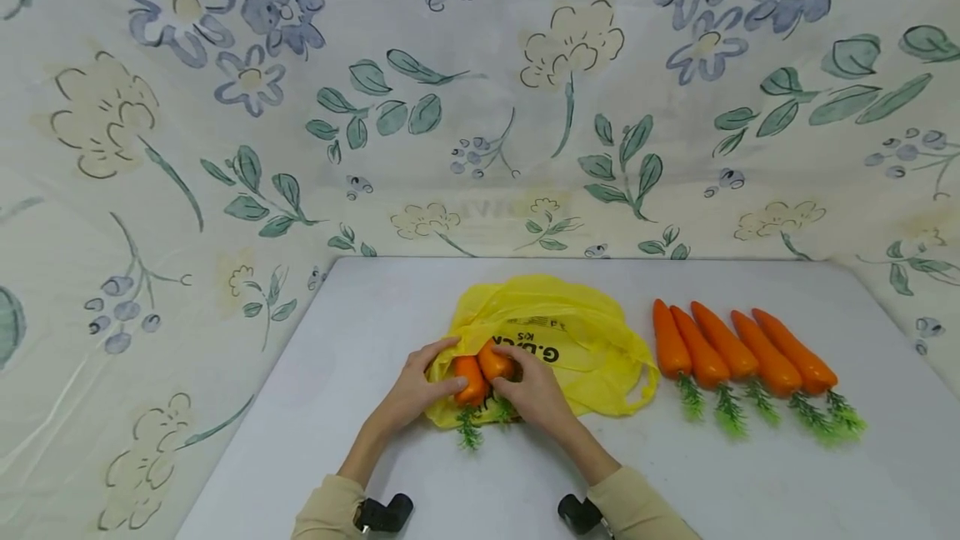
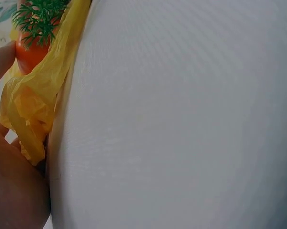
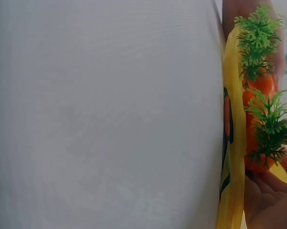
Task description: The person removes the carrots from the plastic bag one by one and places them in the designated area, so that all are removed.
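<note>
Two carrots [image 1: 470, 382] lie side by side in the mouth of the yellow bag [image 1: 540, 294], their tips hidden under its plastic and their leafy tops sticking out toward me. My left hand [image 1: 412, 386] grips the edge of the bag, the plastic bunched in its fingers and the thumb against the left carrot; my right hand [image 1: 536, 394] grasps the other carrot between fingers and thumb, so neither hand is released. I judge this pair to be partway: within the bag's mouth, neither wholly inside nor wholly clear of it. Whether they are going in or coming out I cannot tell, nor whether anything lies deeper, since the plastic hides it. To the right of the bag, on the white worktop [image 1: 675, 473], five more carrots [image 1: 723, 342] lie in a slanted row, tops toward me, outside the bag and untouched. By my count that makes two in hand and five apart from it. Past the worktop's far edge hangs a flowered cloth [image 1: 480, 223].
</note>
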`<state>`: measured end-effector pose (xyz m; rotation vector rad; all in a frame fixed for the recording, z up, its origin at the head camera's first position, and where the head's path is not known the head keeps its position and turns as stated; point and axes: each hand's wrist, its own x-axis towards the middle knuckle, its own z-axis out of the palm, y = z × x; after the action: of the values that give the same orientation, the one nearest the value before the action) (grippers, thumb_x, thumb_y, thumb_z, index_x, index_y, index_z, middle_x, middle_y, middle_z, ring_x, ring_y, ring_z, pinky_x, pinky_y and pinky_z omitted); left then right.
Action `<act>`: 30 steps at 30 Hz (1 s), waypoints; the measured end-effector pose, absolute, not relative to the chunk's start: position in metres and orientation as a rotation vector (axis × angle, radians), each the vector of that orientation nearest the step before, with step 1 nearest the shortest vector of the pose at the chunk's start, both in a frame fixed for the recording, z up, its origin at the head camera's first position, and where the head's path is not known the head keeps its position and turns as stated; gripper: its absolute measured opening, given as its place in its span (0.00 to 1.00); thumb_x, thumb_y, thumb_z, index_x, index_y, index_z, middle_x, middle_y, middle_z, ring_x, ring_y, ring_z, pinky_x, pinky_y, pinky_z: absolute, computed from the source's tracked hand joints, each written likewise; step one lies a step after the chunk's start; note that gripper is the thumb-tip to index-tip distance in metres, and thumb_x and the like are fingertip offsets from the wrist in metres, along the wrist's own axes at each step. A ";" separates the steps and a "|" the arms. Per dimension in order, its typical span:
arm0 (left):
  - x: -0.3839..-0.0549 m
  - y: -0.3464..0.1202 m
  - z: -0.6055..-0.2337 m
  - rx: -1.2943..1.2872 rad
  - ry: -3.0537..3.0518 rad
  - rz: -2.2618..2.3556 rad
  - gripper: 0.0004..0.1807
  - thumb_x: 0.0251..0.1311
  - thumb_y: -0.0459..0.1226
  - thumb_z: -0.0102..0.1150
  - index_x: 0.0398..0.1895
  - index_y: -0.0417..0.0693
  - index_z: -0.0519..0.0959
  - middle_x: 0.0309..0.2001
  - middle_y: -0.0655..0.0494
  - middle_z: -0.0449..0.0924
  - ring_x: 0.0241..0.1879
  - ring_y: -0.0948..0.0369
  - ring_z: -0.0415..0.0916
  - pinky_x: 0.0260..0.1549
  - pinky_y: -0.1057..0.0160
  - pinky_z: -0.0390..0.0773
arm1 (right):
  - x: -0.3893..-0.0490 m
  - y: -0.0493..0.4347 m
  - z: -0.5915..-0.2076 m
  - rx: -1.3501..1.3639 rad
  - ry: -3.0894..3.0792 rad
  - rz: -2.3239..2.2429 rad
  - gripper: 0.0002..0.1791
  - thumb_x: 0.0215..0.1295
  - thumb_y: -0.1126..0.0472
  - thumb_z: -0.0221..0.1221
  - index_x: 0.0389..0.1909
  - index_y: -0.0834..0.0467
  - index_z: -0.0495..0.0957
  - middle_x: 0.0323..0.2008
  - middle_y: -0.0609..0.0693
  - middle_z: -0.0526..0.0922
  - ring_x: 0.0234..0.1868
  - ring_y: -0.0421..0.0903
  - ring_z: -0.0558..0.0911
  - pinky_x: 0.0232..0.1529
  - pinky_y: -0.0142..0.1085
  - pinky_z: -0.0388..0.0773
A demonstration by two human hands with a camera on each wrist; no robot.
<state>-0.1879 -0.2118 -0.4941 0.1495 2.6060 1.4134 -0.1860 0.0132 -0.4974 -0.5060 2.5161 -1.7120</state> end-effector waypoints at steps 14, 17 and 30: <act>-0.187 -0.210 -0.495 0.116 2.578 1.455 0.38 0.57 0.53 0.67 0.71 0.64 0.67 0.73 0.47 0.56 0.70 0.47 0.53 0.65 0.35 0.55 | -0.178 0.018 -0.492 -0.426 2.611 -1.708 0.18 0.64 0.66 0.61 0.55 0.59 0.81 0.54 0.57 0.82 0.51 0.52 0.80 0.48 0.45 0.79; -0.187 -0.210 -0.495 0.115 2.585 1.450 0.38 0.57 0.53 0.66 0.72 0.63 0.66 0.73 0.46 0.55 0.71 0.46 0.53 0.65 0.34 0.55 | -0.175 0.019 -0.491 -0.438 2.605 -1.714 0.18 0.64 0.67 0.61 0.55 0.60 0.81 0.53 0.57 0.82 0.49 0.51 0.81 0.46 0.43 0.80; -0.187 -0.210 -0.495 0.132 2.601 1.448 0.38 0.57 0.53 0.66 0.72 0.61 0.67 0.73 0.46 0.56 0.69 0.46 0.55 0.65 0.35 0.56 | -0.168 0.024 -0.491 -0.430 2.584 -1.778 0.18 0.63 0.66 0.61 0.55 0.60 0.82 0.54 0.57 0.83 0.53 0.52 0.81 0.50 0.45 0.80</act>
<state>-0.1870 -0.2095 -0.4951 0.1325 2.6014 1.4483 -0.1678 0.0240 -0.4912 -0.4299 2.5841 -1.7782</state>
